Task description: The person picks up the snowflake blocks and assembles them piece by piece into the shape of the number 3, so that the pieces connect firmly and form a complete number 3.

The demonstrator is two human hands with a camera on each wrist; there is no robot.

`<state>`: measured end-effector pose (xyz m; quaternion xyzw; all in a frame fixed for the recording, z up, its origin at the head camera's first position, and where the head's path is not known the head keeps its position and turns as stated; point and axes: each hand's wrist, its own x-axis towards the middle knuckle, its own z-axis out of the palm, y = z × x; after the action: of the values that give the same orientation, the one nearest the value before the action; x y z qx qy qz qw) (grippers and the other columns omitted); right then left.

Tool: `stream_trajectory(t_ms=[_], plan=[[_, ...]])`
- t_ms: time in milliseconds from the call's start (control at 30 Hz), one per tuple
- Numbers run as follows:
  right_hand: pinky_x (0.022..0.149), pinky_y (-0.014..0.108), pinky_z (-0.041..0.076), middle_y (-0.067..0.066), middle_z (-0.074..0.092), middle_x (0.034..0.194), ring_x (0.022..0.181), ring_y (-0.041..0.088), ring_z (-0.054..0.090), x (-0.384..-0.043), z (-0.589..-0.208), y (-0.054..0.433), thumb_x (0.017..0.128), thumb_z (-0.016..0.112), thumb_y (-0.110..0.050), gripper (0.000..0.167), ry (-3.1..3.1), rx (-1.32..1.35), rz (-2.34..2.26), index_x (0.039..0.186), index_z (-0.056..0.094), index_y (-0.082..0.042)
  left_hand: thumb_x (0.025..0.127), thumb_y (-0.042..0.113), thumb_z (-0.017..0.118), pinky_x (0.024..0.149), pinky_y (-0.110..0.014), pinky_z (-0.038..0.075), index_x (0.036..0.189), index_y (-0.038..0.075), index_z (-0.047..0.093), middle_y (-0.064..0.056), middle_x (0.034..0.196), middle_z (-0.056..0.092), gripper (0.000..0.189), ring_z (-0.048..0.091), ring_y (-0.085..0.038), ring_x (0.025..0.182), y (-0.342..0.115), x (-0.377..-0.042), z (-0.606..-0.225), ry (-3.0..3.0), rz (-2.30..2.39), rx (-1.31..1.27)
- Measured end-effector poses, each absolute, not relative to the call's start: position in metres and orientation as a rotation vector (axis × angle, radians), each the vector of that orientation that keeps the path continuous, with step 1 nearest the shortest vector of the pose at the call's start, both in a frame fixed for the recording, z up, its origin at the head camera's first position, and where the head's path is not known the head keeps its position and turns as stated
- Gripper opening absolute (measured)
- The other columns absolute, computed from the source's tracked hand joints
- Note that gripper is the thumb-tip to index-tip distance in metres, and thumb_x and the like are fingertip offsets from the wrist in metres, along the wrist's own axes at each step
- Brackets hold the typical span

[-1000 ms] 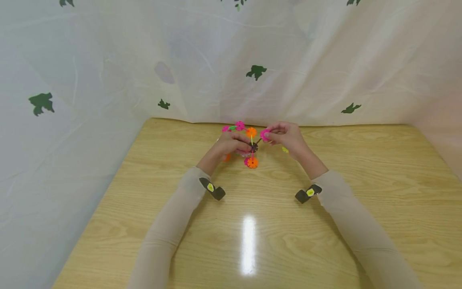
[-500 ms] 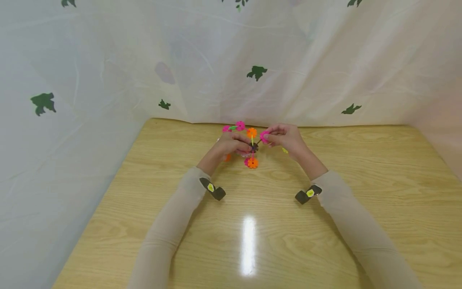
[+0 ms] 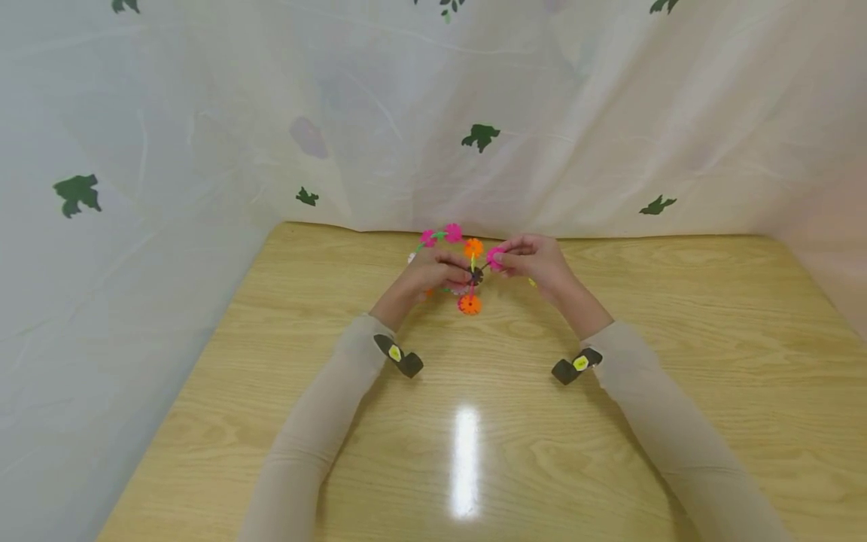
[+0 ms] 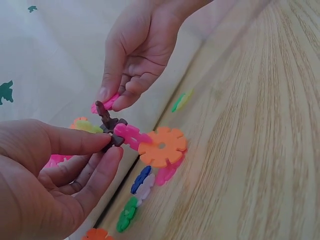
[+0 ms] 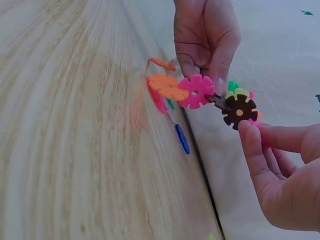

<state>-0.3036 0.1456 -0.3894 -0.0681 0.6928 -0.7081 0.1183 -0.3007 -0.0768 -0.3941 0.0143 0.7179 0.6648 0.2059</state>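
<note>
Several notched plastic snowflake discs are slotted together into a colourful structure between the two hands. My left hand (image 3: 433, 272) pinches a dark brown disc (image 4: 115, 141) between thumb and fingers. My right hand (image 3: 539, 262) pinches a pink disc (image 3: 496, 258) by its edge. Another brown disc (image 5: 240, 111) stands edge-on to the left wrist view, joining the pink one to the cluster. An orange disc (image 4: 163, 146) and a pink disc (image 5: 196, 92) hang off the near side. At the back, an orange disc (image 3: 473, 247) rises from a yellow one. The left hand partly covers the structure.
Behind the left hand, a curve of pink discs (image 3: 452, 232) and green pieces belongs to the structure. Blue (image 4: 141, 180) and green (image 4: 127, 214) discs show below. A yellow piece (image 3: 532, 283) lies by the right hand. A pale curtain (image 3: 379, 113) borders the wooden table (image 3: 515, 421).
Both hands keep their grips and barely move. The structure has turned slightly: the far pink discs have risen a little, and the near orange disc has shifted left.
</note>
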Motion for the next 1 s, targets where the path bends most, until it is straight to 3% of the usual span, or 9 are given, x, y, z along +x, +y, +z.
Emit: stream_trajectory(t_ms=[167,267,400,600,833,1000], plan=[[0.064,0.025,0.063,0.001,0.077,0.082,0.074,0.016,0.076,-0.3035,-0.3898,0.1433,0.094,0.066,0.005,0.005,1.964,-0.172,-2.153,0.097,0.067,0.000,0.091,-0.006,0.069,0.083,-0.038,0.064,0.116,-0.012,0.068,-0.022,0.102,0.074,0.026,0.070,-0.013,0.070,-0.0760,-0.2990,-0.3917,2.031,1.885,0.013],[0.063,0.025,0.063,0.002,0.078,0.082,0.073,0.017,0.076,-0.3035,-0.3901,0.1419,0.093,0.068,0.005,0.005,1.926,-0.171,-2.201,0.097,0.066,0.004,0.090,-0.007,0.070,0.085,-0.038,0.064,0.115,-0.012,0.069,-0.020,0.102,0.074,0.026,0.070,-0.012,0.071,-0.0755,-0.2986,-0.3908,2.048,1.896,-0.005],[0.061,0.024,0.063,0.003,0.078,0.081,0.070,0.016,0.076,-0.3026,-0.3901,0.1398,0.092,0.070,0.006,0.009,1.921,-0.177,-2.243,0.099,0.066,0.008,0.089,-0.007,0.070,0.086,-0.038,0.063,0.114,-0.012,0.069,-0.025,0.108,0.073,0.026,0.070,-0.011,0.072,-0.0747,-0.2985,-0.3901,2.053,1.914,-0.022],[0.063,0.028,0.064,0.002,0.078,0.082,0.070,0.017,0.077,-0.3010,-0.3900,0.1374,0.090,0.074,0.003,0.016,1.964,-0.209,-2.259,0.102,0.067,0.012,0.089,-0.007,0.070,0.077,-0.030,0.064,0.114,-0.012,0.070,-0.029,0.113,0.071,0.026,0.070,-0.010,0.071,-0.0735,-0.2986,-0.3901,2.055,1.922,-0.042],[0.065,0.029,0.064,0.002,0.078,0.082,0.071,0.018,0.077,-0.2997,-0.3895,0.1372,0.091,0.070,0.007,0.010,1.922,-0.216,-2.289,0.100,0.068,0.010,0.089,-0.007,0.070,0.084,-0.037,0.064,0.116,-0.012,0.070,-0.031,0.116,0.070,0.027,0.071,-0.010,0.070,-0.0727,-0.2977,-0.3890,2.059,1.921,-0.073],[0.069,0.033,0.065,0.003,0.078,0.083,0.072,0.019,0.077,-0.2998,-0.3909,0.1385,0.090,0.071,0.007,0.010,1.907,-0.222,-2.294,0.100,0.069,0.010,0.087,-0.009,0.070,0.077,-0.032,0.065,0.114,-0.013,0.070,-0.032,0.115,0.070,0.027,0.070,-0.011,0.069,-0.0710,-0.2973,-0.3900,2.061,1.938,-0.079]])
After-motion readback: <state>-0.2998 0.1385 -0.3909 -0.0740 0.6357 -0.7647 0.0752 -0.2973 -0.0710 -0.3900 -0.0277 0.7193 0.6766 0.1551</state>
